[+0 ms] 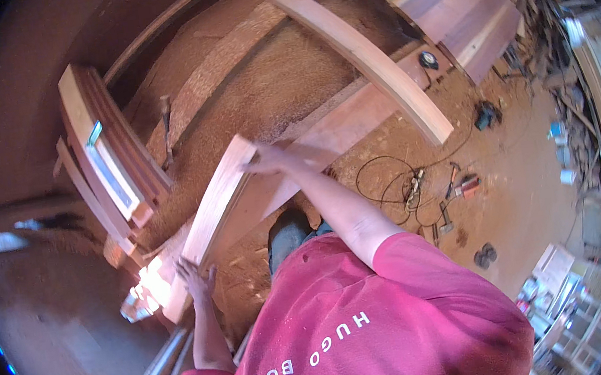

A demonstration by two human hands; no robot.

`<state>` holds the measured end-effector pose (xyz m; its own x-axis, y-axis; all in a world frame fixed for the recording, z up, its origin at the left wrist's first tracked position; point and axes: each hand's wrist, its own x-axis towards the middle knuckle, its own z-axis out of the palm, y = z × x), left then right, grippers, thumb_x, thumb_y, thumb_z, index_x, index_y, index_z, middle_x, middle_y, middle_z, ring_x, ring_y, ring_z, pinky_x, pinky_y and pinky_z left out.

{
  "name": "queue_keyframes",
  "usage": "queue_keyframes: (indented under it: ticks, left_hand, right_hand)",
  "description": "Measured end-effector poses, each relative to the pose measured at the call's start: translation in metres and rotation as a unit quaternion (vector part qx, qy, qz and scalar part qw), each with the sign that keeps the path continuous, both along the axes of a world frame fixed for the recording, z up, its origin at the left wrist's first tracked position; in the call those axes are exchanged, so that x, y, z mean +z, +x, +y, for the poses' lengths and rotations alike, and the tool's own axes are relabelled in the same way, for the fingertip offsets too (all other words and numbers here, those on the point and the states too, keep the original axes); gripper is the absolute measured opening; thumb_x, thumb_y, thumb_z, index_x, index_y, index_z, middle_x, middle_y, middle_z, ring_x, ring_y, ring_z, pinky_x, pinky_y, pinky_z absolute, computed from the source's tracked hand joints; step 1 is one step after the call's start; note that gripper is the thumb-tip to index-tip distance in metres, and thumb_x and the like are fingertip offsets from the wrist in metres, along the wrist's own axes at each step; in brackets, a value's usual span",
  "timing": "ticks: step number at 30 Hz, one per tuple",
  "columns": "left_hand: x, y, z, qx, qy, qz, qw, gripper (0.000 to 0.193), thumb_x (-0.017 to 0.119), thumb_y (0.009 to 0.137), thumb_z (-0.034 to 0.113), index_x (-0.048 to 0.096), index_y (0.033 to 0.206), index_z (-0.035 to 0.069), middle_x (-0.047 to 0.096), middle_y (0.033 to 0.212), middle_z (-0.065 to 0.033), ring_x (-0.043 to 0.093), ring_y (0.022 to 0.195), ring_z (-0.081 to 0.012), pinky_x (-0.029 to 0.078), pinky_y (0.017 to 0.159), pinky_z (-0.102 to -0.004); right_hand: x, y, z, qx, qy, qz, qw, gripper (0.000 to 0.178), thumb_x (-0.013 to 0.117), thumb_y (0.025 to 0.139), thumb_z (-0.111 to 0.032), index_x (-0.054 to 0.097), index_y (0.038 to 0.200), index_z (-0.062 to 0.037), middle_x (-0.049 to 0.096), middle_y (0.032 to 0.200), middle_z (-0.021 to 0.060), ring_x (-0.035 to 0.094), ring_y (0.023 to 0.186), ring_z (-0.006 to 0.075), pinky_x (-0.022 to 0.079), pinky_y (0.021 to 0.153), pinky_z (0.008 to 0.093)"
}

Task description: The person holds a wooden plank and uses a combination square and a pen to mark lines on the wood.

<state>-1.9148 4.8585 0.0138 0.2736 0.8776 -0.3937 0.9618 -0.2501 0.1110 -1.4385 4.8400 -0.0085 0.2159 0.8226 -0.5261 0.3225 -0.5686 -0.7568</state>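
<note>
A pale wooden board (218, 197) lies slantwise in front of me, its lower end towards the left. My right hand (266, 160) is closed on the edge near its upper end; the thumb is mostly hidden. On the lower part of the board rests my left hand (196, 279), fingers spread over the edge and thumb sticking out to the side. Beneath the board runs a long, wide plank (338, 130), dusted with sawdust. Farther right, another pale beam (368, 61) lies across that plank, one end jutting towards the floor.
Several stacked boards (107, 146) stand at the left, beside an upright hammer-like tool (167, 125). A round black-and-white tape measure (428, 60) sits on the plank. A joined wooden panel (450, 0) lies at the far right. Looped cable (389, 185) and hand tools (455, 181) lie on the dusty floor.
</note>
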Motion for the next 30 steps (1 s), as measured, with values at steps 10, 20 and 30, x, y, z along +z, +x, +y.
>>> queue_keyframes:
  ticks: [10, 20, 30]
  left_hand:
    - [-0.002, -0.046, 0.004, 0.044, -0.012, -0.014, 0.999, 0.119, 0.080, 0.075, 0.046, 0.008, 0.159, 0.002, 0.004, 0.162, -0.0329, 0.005, 0.150, -0.0492, 0.014, 0.121, -0.0611]
    - [0.017, 0.004, 0.035, 0.188, 0.025, 0.132, 0.973, 0.105, 0.073, 0.076, 0.059, 0.025, 0.157, 0.012, 0.008, 0.166, -0.0212, 0.006, 0.153, -0.0404, 0.026, 0.115, -0.0644]
    - [0.046, 0.308, 0.014, 0.010, 0.175, -0.178, 0.968, 0.078, 0.070, 0.090, 0.045, 0.041, 0.145, -0.002, 0.036, 0.152, -0.0268, 0.034, 0.142, -0.0431, 0.031, 0.117, -0.0489]
  right_hand:
    - [-0.014, 0.066, -0.165, -0.339, 0.205, -0.209, 0.894, 0.037, 0.073, 0.087, -0.023, 0.063, 0.115, -0.0023, 0.063, 0.113, 0.0131, 0.061, 0.101, 0.0256, 0.050, 0.093, 0.0395]
    - [-0.026, 0.268, -0.381, -0.789, 0.041, -0.013, 0.612, 0.095, 0.075, 0.077, -0.066, 0.044, 0.142, -0.0040, 0.048, 0.141, 0.0186, 0.048, 0.126, 0.0364, 0.043, 0.097, 0.0605]
    - [-0.029, 0.295, -0.408, -0.621, 0.027, 0.228, 0.749, 0.079, 0.089, 0.074, -0.040, 0.050, 0.136, -0.0098, 0.064, 0.120, 0.0067, 0.062, 0.106, 0.0298, 0.049, 0.093, 0.0468]
